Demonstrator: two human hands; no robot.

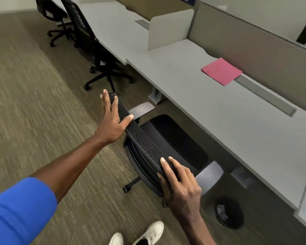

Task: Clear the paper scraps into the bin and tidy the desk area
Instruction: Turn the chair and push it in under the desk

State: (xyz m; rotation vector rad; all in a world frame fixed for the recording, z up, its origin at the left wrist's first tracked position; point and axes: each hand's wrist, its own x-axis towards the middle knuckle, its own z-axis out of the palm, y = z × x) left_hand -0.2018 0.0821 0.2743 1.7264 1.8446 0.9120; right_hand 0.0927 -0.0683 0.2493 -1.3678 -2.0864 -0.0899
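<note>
Left hand (113, 122) rests on, right hand (181, 185) grips chair back (143, 138).

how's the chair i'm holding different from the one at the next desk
The near chair has the left hand and the right hand on its backrest top; the far chair stands untouched. The near chair shows grey armrests; none are visible on the far chair. Both are black, on castors.

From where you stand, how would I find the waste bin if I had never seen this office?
Start at the long grey desk holding the pink folder. On the carpet by its near end, right of the black mesh chair, sits the bin: the only round, black, open-topped thing there.
</note>
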